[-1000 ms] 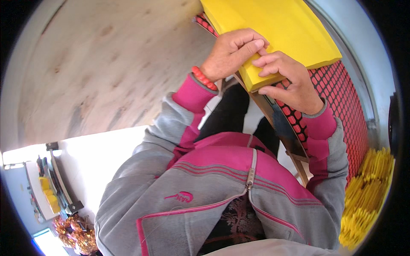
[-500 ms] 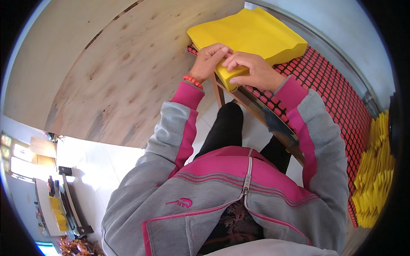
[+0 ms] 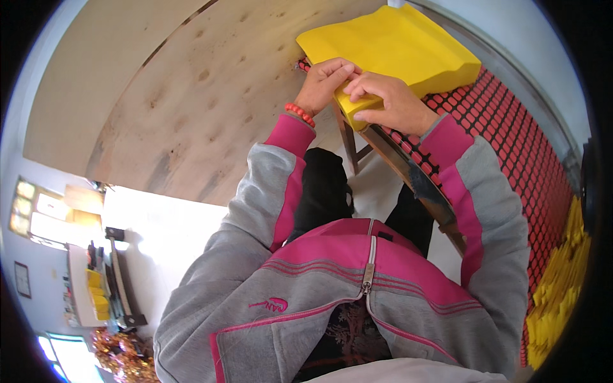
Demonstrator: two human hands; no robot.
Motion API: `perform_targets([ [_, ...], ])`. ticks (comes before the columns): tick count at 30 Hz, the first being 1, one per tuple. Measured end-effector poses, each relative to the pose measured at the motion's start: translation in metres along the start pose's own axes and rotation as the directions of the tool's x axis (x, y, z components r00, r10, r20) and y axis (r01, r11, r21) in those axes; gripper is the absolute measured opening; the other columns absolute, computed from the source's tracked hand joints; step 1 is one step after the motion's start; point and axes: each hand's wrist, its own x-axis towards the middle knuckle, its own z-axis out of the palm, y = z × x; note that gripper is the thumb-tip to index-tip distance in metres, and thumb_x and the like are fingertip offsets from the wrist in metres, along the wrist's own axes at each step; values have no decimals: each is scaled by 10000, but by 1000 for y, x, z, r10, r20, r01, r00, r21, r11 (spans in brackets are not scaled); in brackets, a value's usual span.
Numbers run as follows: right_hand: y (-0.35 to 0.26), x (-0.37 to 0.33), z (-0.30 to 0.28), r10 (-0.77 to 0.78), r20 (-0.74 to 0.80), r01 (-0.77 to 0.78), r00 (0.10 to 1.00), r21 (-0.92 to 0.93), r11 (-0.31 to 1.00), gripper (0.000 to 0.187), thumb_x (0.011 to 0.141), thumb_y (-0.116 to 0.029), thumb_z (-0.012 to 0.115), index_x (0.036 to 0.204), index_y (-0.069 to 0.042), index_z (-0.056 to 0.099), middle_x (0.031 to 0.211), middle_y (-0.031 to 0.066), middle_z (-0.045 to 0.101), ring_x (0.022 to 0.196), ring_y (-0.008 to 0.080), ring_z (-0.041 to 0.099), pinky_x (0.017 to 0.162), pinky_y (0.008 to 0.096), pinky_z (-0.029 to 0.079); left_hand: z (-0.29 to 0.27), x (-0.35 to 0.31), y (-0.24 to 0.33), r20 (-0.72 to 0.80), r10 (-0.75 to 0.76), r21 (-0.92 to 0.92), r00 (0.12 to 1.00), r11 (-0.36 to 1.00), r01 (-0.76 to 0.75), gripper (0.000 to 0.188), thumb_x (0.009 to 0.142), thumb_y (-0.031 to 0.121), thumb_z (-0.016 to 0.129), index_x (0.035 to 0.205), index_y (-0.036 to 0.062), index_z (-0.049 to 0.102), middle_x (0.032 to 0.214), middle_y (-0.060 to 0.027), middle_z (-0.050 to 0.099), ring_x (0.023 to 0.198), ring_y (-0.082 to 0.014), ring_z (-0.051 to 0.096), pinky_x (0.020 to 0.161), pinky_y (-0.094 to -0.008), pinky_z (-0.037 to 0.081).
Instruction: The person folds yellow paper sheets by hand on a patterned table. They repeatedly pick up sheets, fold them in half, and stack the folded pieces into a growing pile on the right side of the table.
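A large yellow piece of sheet material [image 3: 396, 48], with a boxy folded end nearest me, lies on the red and black patterned cover [image 3: 504, 134] of a table. My left hand [image 3: 329, 83] is closed over the left side of that folded end, its thumb and fingers pressed together. On the right side my right hand [image 3: 391, 102] curls its fingers over the same end, thumb lower on the near face. The two hands almost meet at the fingertips. What lies under the left fingers is hidden.
A stack of yellow folded pieces [image 3: 562, 281] stands at the far right by the table. The table's wooden frame [image 3: 408, 172] is close before my legs. A large wooden board [image 3: 185, 108] fills the upper left. Shiny tinsel [image 3: 124, 354] is at the lower left.
The view has shifted, so the table and sheet appear farther right. My hands keep nearly the same grip on the folded end. My left leg has moved slightly.
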Motion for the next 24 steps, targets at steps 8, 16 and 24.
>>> perform_targets([
  [8, 17, -1, 1, -97, -9, 96, 995, -42, 994, 279, 828, -205, 773, 1039, -62, 659, 1028, 98, 695, 984, 260, 683, 870, 362, 528, 0, -1, 3, -25, -42, 27, 999, 999, 43, 285, 1063, 214, 558, 1122, -13, 720, 1036, -30, 737, 971, -100, 661, 895, -255, 519],
  [16, 8, 1, 0, -80, 16, 81, 997, -89, 993, 276, 839, -191, 757, 1066, -62, 670, 1044, 89, 694, 978, 267, 678, 894, 359, 522, -13, 2, -9, 112, 64, -15, 992, 998, -62, 261, 1066, 187, 548, 1194, 12, 693, 1123, -27, 721, 1041, -102, 644, 935, -260, 490],
  [24, 0, 6, -3, -35, 105, 49, 994, -133, 990, 225, 885, -59, 725, 1095, 0, 669, 1212, 131, 692, 1129, 282, 660, 983, 355, 517, -25, -19, -29, -10, 137, -52, 990, 989, -138, 258, 1063, 144, 539, 1202, -10, 693, 1110, -60, 728, 1085, -135, 651, 985, -283, 484],
])
